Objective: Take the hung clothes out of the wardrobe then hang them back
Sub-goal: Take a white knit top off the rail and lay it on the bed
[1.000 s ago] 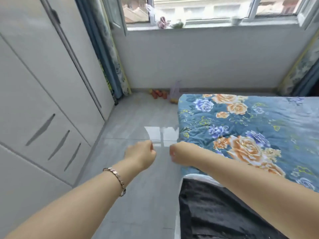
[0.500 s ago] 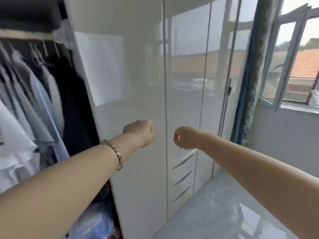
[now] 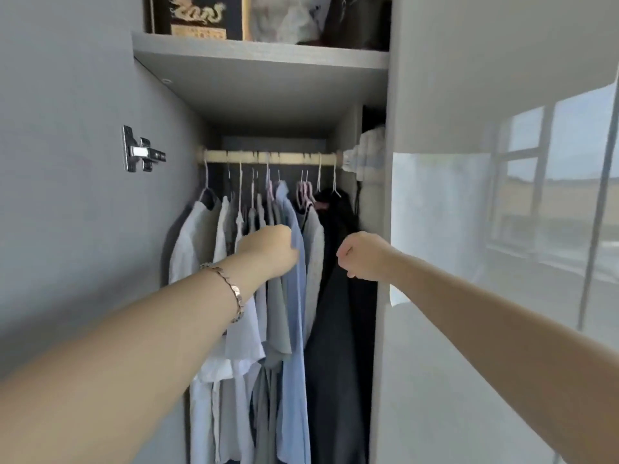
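Pale wood forms the hanging rail that runs across the open wardrobe compartment, and the hung clothes all dangle from it on thin hangers, packed close together. Below the left end of the rail hangs a white shirt. Below its middle are grey tops and a light blue shirt. Below its right end a dark garment fills the shadowed corner. The left hand is held up below the middle of the rail, in front of the shirts and against the edge of the light blue one, its fingers curled into a tight fist that holds nothing. A metal link bracelet circles that wrist. The right hand is level with it, below the right end of the rail and in front of the dark garment, also balled into a fist with nothing in it. A white bundle is wedged at the right end of the rail. Above the rail sits a grey shelf carrying a dark box with a gold dragon and other stuffed items. Left of the rail, a metal hinge is fixed to the grey side panel. Right of the rail stands a glossy white door reflecting a window.
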{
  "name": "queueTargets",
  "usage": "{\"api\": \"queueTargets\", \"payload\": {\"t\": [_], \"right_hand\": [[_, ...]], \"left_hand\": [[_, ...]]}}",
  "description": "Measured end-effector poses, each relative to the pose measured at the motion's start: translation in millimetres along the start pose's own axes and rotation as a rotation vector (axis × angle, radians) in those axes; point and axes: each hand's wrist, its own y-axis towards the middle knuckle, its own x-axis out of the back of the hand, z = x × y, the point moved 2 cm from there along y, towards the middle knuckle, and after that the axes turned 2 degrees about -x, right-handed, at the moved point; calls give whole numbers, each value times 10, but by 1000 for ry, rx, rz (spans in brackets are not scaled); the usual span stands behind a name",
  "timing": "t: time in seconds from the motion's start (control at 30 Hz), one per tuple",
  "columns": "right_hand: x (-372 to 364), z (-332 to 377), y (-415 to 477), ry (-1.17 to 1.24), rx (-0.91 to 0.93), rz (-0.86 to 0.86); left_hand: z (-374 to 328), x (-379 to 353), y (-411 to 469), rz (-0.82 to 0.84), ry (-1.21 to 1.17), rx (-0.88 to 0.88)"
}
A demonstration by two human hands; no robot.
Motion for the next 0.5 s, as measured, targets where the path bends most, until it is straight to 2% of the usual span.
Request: {"api": "queueTargets", "payload": {"t": [0.17, 0.33, 0.5], "right_hand": [[-95, 171, 901, -68, 97, -187], [-88, 226, 1743, -155, 44, -163], [-203, 342, 2183, -259, -77, -190]], "left_hand": [[87, -43, 589, -78, -30, 66], [32, -87, 1059, -168, -28, 59], [72, -161, 1262, -186, -17, 46]]}}
